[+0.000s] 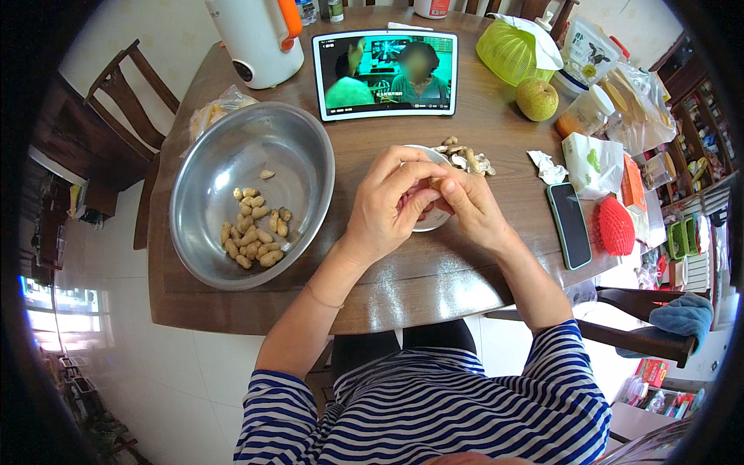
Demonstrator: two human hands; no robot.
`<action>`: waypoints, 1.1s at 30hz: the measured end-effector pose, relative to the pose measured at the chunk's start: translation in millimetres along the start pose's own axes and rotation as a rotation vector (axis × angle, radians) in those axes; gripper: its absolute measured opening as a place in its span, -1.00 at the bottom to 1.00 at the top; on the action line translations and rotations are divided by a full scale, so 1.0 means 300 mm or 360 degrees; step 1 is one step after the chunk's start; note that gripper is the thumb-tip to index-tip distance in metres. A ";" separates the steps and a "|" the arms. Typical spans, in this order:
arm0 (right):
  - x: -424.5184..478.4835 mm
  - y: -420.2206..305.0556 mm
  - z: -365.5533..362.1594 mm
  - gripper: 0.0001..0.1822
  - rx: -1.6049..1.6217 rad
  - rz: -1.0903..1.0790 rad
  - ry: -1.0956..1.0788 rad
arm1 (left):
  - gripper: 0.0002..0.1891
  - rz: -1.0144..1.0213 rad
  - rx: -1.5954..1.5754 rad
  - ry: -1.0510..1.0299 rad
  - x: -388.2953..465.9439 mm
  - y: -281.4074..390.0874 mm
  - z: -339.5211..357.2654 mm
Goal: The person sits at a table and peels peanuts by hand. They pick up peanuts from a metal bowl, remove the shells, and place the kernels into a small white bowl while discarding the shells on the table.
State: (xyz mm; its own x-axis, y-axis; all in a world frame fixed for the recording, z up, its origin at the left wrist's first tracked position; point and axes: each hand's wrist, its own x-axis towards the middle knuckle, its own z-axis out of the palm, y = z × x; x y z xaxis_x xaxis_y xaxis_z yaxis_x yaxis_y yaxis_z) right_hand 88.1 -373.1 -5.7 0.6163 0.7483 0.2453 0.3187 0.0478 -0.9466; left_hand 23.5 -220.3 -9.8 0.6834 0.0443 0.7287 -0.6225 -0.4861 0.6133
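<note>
My left hand [390, 200] and my right hand [472, 200] meet at the fingertips above a white bowl [433, 225]. Pinched between them is a small tan peanut [436, 182], mostly covered by my fingers. Reddish shelled kernels [427, 214] show in the bowl, which my hands partly hide. To the left, a large stainless steel basin [302, 174] holds several unshelled peanuts [250, 235] gathered toward its near side. Just beyond my right hand lies a small pile of peanut shells [472, 161] on the wooden table.
A tablet [386, 72] playing a video stands at the back, right of a white appliance with an orange handle [261, 40]. On the right are a pear [536, 99], a crumpled tissue [547, 167], a phone [568, 226], a tissue pack [592, 165] and a red foam net [616, 226].
</note>
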 end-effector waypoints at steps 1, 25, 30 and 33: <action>0.002 -0.008 -0.005 -0.66 -0.0038 -0.0031 0.0004 | -0.80 0.0000 0.0008 -0.0018 0.000 -0.001 -0.002; -0.007 0.022 -0.013 -0.69 -0.0239 -0.0235 0.0190 | -0.81 -0.0953 -0.1205 -0.0310 -0.008 -0.004 -0.026; -0.008 0.038 0.004 -0.69 -0.0221 -0.0267 0.0189 | -0.85 -0.0960 -0.1337 -0.0232 -0.004 -0.006 -0.034; 0.011 0.012 0.007 -0.68 -0.0235 -0.0254 0.0114 | -0.87 -0.0912 -0.1128 -0.0149 -0.001 0.001 -0.035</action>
State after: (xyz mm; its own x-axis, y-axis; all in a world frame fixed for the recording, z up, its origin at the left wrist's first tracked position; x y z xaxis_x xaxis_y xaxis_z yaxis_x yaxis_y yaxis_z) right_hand 89.8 -368.9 -8.8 0.5977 0.6898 0.4087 0.5149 0.0605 -0.8551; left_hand 19.1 -211.2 -6.5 0.9688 0.0278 0.2465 -0.2458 0.2395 0.9393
